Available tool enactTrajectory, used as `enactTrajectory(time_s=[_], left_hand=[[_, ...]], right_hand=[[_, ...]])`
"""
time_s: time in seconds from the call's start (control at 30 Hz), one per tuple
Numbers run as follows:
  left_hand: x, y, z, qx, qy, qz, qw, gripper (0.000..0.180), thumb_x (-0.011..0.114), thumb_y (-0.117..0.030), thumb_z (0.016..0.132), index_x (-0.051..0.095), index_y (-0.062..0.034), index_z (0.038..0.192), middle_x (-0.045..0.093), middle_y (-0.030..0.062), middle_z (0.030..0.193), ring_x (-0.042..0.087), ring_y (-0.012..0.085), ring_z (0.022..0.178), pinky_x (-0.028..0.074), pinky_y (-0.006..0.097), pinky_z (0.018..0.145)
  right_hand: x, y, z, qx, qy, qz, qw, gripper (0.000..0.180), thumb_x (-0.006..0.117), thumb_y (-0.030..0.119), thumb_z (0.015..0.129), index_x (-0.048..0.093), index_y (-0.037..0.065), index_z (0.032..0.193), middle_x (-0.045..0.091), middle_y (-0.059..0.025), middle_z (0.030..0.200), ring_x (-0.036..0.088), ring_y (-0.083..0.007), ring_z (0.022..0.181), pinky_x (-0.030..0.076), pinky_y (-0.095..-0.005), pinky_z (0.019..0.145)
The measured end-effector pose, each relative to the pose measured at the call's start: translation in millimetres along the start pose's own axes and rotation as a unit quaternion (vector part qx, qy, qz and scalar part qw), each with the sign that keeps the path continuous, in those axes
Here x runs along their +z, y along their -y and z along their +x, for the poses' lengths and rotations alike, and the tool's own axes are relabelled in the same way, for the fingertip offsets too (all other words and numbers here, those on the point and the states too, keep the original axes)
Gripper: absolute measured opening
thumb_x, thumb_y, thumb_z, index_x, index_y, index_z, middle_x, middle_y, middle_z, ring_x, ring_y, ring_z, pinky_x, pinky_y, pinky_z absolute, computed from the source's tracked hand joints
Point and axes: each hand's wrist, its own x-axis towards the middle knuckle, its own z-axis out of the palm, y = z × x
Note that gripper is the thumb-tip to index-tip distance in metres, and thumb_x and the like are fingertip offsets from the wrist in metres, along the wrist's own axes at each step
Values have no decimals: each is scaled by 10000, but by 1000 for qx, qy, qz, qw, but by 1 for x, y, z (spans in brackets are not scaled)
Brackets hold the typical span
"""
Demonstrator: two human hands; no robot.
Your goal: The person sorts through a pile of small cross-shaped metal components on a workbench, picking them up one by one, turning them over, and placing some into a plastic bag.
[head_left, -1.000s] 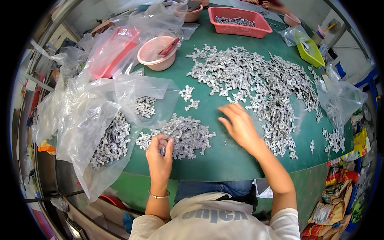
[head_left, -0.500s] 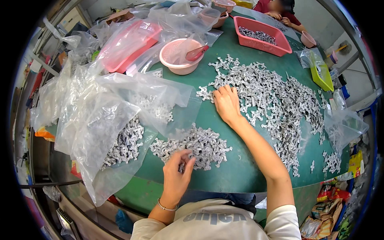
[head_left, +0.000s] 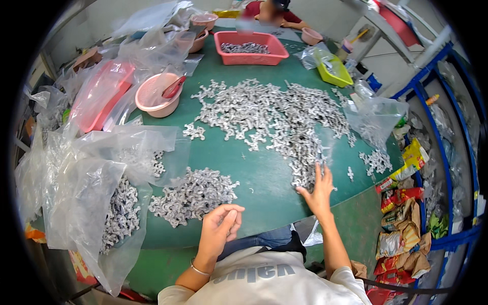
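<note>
Well, the green tabletop [head_left: 264, 203] takes up most of the view. From its middle, clear plastic sheeting [head_left: 76, 188] sprawls at nine o'clock, partly over metal pieces. The broad spread of small silver-grey metal pieces [head_left: 244, 109] lies between twelve and one, with a strip running down toward three. The pink rectangular tray [head_left: 254, 59], holding more grey pieces, sits at twelve. A smaller heap of metal pieces [head_left: 195, 195] lies at eight. At ten stands a pink round bowl [head_left: 157, 109] with a red-handled tool [head_left: 174, 87] in it; a lime-green basket [head_left: 335, 78] is between one and two. The right hand [head_left: 320, 192], between three and four, is spread, fingertips at the strip's edge; contact is unclear. The left hand [head_left: 223, 223], between six and seven, is loosely curled just beside the smaller heap; I cannot tell whether it pinches anything. A single metal piece [head_left: 350, 174] lies at three.
</note>
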Motion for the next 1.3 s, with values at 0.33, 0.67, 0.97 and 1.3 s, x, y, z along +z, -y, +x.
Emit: enactTrajectory(time_s=[0.33,0.67,0.97,1.3], left_hand=[[30,52,3,-136,54,-324,935,301,512,-23,846,426,18,1132,465,47,834,402,61,608,299,146,400],[79,72,32,-196,37,-243,949,308,516,-13,846,457,27,1145,495,61,841,453,81,632,333,161,407],[118,73,64,-202,-30,-162,965,296,495,-32,859,463,29,1147,494,54,819,423,72,607,308,154,404],[121,70,74,-203,-81,-166,962,273,492,-32,859,468,28,1124,493,51,806,408,76,597,290,167,406]], right_hand=[[39,-46,42,-48,-53,12,997,838,644,432,736,254,-17,1327,336,-232,1316,298,-391,1227,236,-511,993],[12,-109,76,-66,-92,248,962,320,625,149,754,584,34,1050,577,-209,1034,516,-356,1015,378,-399,906],[23,-120,138,-125,-69,257,956,220,587,110,784,615,40,991,593,-151,986,512,-331,949,380,-434,847],[-27,-66,108,-184,60,89,977,197,649,159,734,614,20,869,582,-99,862,500,-265,927,347,-395,824]])
